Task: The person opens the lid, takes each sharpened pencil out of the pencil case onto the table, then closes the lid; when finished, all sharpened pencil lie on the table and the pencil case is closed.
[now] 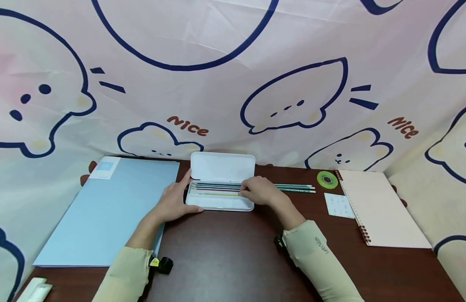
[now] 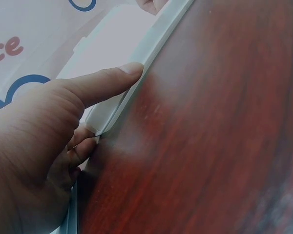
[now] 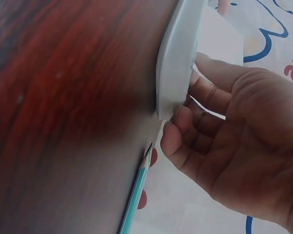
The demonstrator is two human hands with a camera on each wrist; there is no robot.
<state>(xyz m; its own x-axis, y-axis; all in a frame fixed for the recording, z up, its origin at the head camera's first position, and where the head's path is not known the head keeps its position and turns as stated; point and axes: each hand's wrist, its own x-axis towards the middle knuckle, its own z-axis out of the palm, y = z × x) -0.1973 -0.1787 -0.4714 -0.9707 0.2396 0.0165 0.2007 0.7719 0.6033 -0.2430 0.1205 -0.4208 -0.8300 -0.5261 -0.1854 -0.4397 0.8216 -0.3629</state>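
A white pencil case [image 1: 219, 204] lies on the table with its lid [image 1: 222, 166] raised against the back. Several pencils [image 1: 215, 187] lie lengthwise inside it. My left hand [image 1: 174, 201] grips the left end of the case, its thumb along the front edge and its fingers round the side. At the right end, my right hand [image 1: 260, 190] reaches over the rim with curled fingers, thumb and forefinger at the right end of a pencil. Those fingertips are partly hidden by the case wall in the right wrist view. More pencils [image 1: 298, 188] lie on the table right of the case.
A large light blue folder [image 1: 104, 218] covers the table's left part, close to my left forearm. On the right are a spiral notebook [image 1: 383, 209], a white sheet [image 1: 338, 205] and a green tape roll [image 1: 327, 180]. White packets [image 1: 35, 289] sit at the front left corner.
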